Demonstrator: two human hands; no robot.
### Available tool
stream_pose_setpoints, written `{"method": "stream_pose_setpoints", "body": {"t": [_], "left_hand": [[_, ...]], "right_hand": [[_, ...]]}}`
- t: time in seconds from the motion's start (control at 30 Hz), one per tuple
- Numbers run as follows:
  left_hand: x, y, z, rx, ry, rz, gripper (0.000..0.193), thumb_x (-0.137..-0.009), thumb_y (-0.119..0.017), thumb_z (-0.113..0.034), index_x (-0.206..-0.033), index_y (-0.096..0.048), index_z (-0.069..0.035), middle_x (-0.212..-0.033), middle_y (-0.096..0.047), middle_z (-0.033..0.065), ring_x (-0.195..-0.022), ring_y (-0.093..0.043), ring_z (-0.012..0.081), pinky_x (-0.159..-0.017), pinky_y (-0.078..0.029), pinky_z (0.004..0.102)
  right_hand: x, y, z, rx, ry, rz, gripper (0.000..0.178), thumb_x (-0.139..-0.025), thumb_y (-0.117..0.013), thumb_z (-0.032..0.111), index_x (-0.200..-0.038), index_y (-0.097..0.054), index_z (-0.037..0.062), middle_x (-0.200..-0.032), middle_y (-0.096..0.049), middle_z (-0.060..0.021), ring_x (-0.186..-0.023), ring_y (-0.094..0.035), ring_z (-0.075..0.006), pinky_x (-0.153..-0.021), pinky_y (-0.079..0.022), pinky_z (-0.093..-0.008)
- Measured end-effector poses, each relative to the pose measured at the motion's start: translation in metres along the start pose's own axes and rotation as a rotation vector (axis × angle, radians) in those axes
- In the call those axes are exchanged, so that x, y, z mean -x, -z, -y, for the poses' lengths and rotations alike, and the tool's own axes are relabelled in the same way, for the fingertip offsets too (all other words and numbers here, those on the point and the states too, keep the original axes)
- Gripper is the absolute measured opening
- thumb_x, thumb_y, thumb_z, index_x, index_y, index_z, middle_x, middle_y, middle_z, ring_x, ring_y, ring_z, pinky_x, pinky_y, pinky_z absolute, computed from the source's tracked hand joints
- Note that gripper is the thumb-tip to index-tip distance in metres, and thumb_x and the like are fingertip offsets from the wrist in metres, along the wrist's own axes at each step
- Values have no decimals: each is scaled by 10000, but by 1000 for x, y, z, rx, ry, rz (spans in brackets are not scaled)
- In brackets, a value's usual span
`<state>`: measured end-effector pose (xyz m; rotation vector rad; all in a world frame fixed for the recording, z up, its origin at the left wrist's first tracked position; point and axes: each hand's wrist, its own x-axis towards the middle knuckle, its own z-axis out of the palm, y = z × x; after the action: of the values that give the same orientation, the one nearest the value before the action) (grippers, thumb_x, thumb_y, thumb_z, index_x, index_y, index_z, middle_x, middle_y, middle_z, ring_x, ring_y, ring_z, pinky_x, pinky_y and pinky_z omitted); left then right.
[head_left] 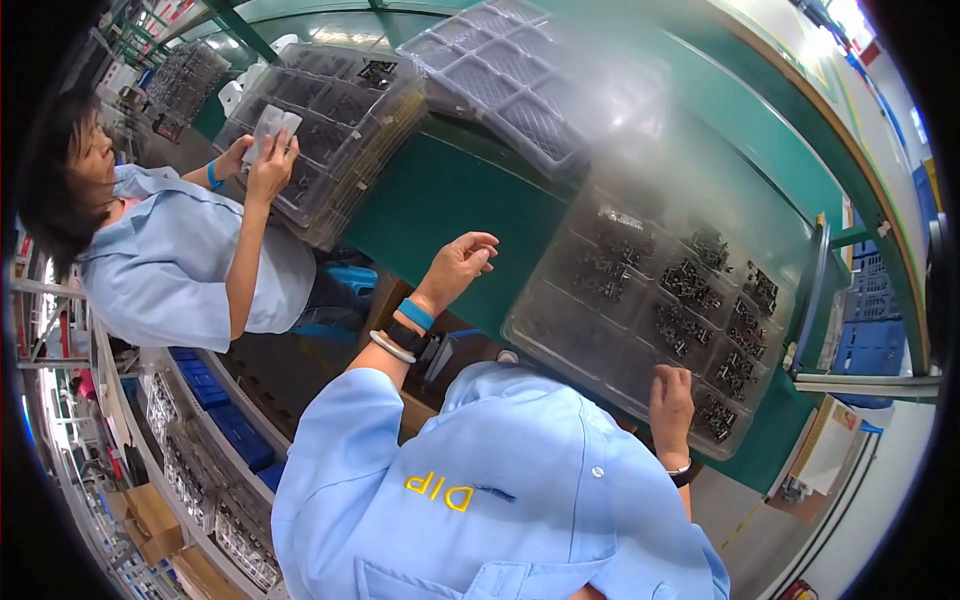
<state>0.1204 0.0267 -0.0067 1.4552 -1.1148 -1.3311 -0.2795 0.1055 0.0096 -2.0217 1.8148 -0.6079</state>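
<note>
My left hand [460, 268] is over the green tabletop, left of a clear plastic tray [580, 343]. Its fingers curl toward the thumb, and whatever they may hold is hidden. At the tray's near edge, my right hand [672, 408] has its fingers bent in; I cannot make out anything between them. The tray is divided into compartments. Several on its right side hold small dark parts [685, 285] with metallic bits, while the near left ones show bare plastic. A hazy glare covers the tray's far end.
A co-worker [200, 260] on the left holds a white object [270, 135] over a stack of filled trays [345, 165]. Another clear tray [500, 75] lies at the back of the green tabletop [425, 200]. Blue bins [215, 395] line a rack at lower left. A cardboard box [825, 450] stands right.
</note>
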Motion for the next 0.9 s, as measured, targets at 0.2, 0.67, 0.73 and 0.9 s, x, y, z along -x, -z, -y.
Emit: {"method": "stream_pose_setpoints", "body": {"t": [0.2, 0.67, 0.73, 0.9], "left_hand": [[-21, 7, 16, 41, 3, 53, 229, -945, -527, -130, -1149, -587, -45, -968, -629, 29, -832, -601, 100, -739, -491, 227], [85, 61, 95, 229, 59, -543, 203, -963, -484, -115, -1122, -593, -53, -955, -652, 37, -792, -616, 98, -703, -497, 228], [133, 62, 114, 258, 17, -725, 199, -972, -478, -120, -1119, -592, -52, -955, -655, 39, -792, -625, 101, -692, -494, 223], [252, 12, 145, 132, 179, -993, 205, -978, -472, -125, -1130, -590, -55, -954, -654, 34, -786, -621, 96, -688, -496, 226]], "right_hand": [[1, -8, 43, -117, -58, 129, 162, -863, -577, 26, -1013, -607, 78, -961, -568, -108, -799, -614, -293, -687, -499, -360], [4, -47, 56, -142, 255, 560, 178, -854, -605, 52, -1017, -624, 123, -954, -600, -88, -816, -624, -306, -688, -516, -351], [1, -46, 63, -134, 369, 602, 178, -855, -601, 49, -1018, -624, 117, -956, -601, -90, -818, -624, -309, -692, -516, -353], [-4, -46, 74, -161, 557, 742, 177, -853, -598, 51, -1024, -621, 89, -935, -608, -97, -814, -625, -308, -689, -516, -363]]}}
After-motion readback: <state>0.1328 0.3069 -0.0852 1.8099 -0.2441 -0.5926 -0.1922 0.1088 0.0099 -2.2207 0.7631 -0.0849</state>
